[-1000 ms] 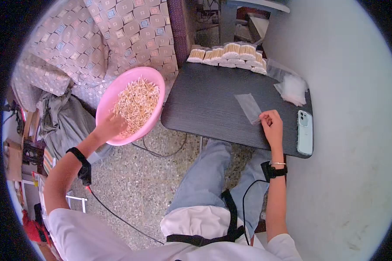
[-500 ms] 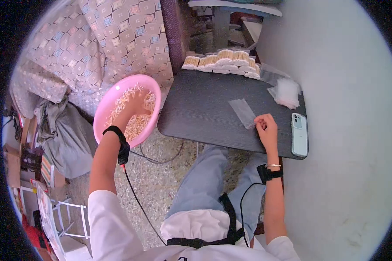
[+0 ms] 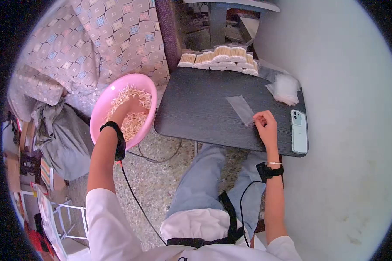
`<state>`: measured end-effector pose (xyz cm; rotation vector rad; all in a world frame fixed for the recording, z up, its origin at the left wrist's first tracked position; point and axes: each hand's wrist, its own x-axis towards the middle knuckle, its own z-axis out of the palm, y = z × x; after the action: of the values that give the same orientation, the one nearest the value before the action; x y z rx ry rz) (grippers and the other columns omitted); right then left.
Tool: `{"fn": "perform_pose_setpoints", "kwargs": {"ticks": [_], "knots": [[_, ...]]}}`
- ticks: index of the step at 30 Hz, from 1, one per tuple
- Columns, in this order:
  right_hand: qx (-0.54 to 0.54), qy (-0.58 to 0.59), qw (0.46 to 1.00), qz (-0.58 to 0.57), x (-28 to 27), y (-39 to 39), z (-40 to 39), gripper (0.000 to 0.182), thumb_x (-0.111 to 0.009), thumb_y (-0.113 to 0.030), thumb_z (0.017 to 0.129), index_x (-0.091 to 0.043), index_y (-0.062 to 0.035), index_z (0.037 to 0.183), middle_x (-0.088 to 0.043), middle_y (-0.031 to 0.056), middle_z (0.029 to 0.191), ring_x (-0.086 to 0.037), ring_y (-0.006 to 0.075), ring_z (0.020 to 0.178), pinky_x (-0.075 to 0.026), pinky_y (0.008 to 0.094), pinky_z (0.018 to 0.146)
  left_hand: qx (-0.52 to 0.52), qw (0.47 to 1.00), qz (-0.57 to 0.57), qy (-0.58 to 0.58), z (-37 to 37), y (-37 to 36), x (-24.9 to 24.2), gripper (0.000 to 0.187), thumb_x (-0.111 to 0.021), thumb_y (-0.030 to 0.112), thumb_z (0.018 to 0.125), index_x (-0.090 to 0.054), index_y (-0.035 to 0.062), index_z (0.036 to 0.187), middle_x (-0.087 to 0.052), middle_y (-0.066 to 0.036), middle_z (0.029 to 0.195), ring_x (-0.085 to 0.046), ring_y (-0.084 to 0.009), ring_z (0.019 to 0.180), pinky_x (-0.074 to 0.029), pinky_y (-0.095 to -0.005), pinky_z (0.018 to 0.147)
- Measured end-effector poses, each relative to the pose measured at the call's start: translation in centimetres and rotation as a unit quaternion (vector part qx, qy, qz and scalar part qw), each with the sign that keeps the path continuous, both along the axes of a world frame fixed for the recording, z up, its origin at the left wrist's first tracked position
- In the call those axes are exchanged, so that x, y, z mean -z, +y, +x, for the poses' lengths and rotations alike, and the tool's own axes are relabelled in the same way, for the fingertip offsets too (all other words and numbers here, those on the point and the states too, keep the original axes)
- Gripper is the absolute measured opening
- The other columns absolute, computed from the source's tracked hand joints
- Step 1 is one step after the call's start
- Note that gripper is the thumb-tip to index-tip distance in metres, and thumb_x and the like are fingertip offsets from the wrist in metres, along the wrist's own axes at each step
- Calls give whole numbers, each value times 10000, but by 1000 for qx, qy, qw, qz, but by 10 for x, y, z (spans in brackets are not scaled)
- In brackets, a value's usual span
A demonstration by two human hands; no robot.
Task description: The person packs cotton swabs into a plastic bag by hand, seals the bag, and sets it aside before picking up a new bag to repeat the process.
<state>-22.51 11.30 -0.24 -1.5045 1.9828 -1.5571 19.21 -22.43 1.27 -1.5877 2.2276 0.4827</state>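
My left hand [image 3: 127, 106] is down in a pink basin [image 3: 101, 104], among many loose cotton swabs [image 3: 135, 126]. Its fingers are buried, so their pose is hidden. Over the dark table [image 3: 196, 104], my right hand [image 3: 265, 122] pinches the lower corner of a small clear plastic bag [image 3: 240, 109] between thumb and fingers. The bag lies flat and looks empty. At the table's far edge, bundles of cotton swabs [image 3: 222, 58] are stacked in rows.
A pile of clear bags [image 3: 285, 89] lies at the table's right, behind a phone [image 3: 298, 130] near the wall [image 3: 344, 130]. Patterned fabric [image 3: 122, 39] covers furniture behind the basin. Cables [image 3: 137, 198] run from both wrist straps.
My left hand has sunk a little deeper into the swabs. My right hand keeps its pinch on the bag's corner. The whole view has shifted slightly.
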Motion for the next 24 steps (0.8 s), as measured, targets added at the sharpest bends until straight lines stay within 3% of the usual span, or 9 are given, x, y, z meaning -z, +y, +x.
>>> {"fn": "perform_pose_setpoints", "kwargs": {"ticks": [2,5,10,13,15,18,19,23,24], "knots": [[-1,3,1000,0,2,0,0,93,-614,39,763,-612,-35,819,-524,24,774,-487,92,623,-385,226,559,-49,997,51,25,-12,33,-37,1179,-777,547,551,-198,75,1463,-43,-296,1495,-349,-447,1293,-534,-501,826],[1,8,1000,0,4,-1,-2,90,-617,33,763,-612,-36,820,-524,23,773,-487,93,624,-387,229,562,-66,996,48,47,-3,24,-19,1040,-772,511,619,-237,224,1464,20,-148,1542,-162,-428,1372,-569,-480,757],[4,-1,1000,-2,4,1,-2,76,-624,19,769,-611,-37,819,-527,21,776,-487,95,625,-389,230,563,-6,1000,-7,-13,-2,11,11,982,-755,525,623,-299,247,1446,-100,-173,1533,-113,-435,1384,-296,-544,1051],[1,8,1000,0,2,1,-2,72,-627,16,769,-608,-36,815,-529,22,777,-489,96,626,-391,230,563,65,996,-59,-8,6,-8,34,954,-746,539,618,-342,243,1430,-213,-167,1509,-120,-400,1394,-84,-489,1139],[-3,2,1000,-9,3,0,-3,72,-627,16,768,-606,-36,812,-530,23,777,-489,97,626,-393,232,563,110,991,-70,2,8,-7,34,936,-746,535,616,-368,234,1417,-272,-157,1492,-147,-358,1397,-43,-453,1154],[-1,-11,1000,-14,4,0,-3,73,-627,17,766,-604,-38,809,-532,25,778,-488,99,624,-396,235,563,139,986,-83,28,-4,19,-9,909,-752,508,618,-400,199,1397,-349,-147,1453,-238,-303,1375,-132,-427,1147],[-1,-13,1000,-12,3,0,-4,74,-627,18,766,-604,-38,808,-533,26,779,-487,99,623,-398,237,563,110,986,-100,71,21,-9,22,899,-754,497,621,-412,179,1389,-387,-151,1428,-284,-296,1355,-172,-419,1138],[-1,2,1000,-23,6,0,-5,83,-616,29,759,-604,-39,807,-532,28,777,-483,102,618,-399,236,567,19,978,-118,170,32,-6,0,978,-763,529,556,-475,-74,1270,-552,-267,1221,-588,-382,1059,-477,-383,897],[-3,4,1000,-22,5,0,-5,87,-614,31,757,-604,-38,807,-531,29,776,-483,103,617,-400,237,569,-3,978,-117,171,27,5,-19,966,-762,528,557,-488,-88,1248,-569,-268,1191,-592,-379,1054,-477,-384,895]]}}
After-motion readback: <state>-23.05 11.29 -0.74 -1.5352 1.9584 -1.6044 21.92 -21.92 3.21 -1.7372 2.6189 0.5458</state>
